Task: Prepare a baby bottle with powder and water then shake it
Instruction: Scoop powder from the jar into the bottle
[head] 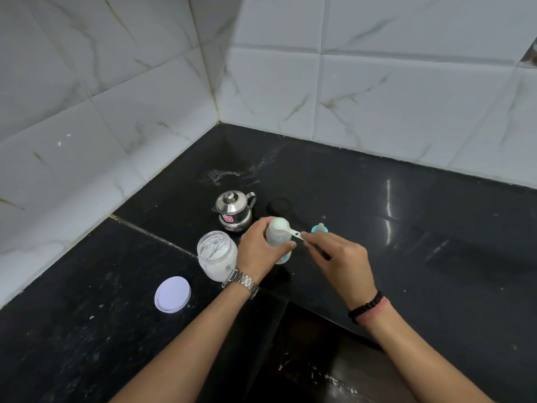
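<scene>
A clear baby bottle (pixel 276 236) stands upright on the black counter (pixel 406 228), and my left hand (pixel 257 251) is wrapped around its body. Pinched in my right hand (pixel 340 257) is the handle of a white measuring scoop (pixel 283 224), whose bowl sits over the bottle's open mouth. Just left of the bottle stands an open clear jar of white powder (pixel 216 254). The bottle's blue ring with its teat (pixel 320 229) rests on the counter behind my right hand.
A small steel kettle with a lid (pixel 234 209) stands behind the jar and bottle. The jar's white lid (pixel 173 294) lies flat at the front left. White tiled walls meet in a corner behind. A dark recess (pixel 313 359) opens below the counter edge.
</scene>
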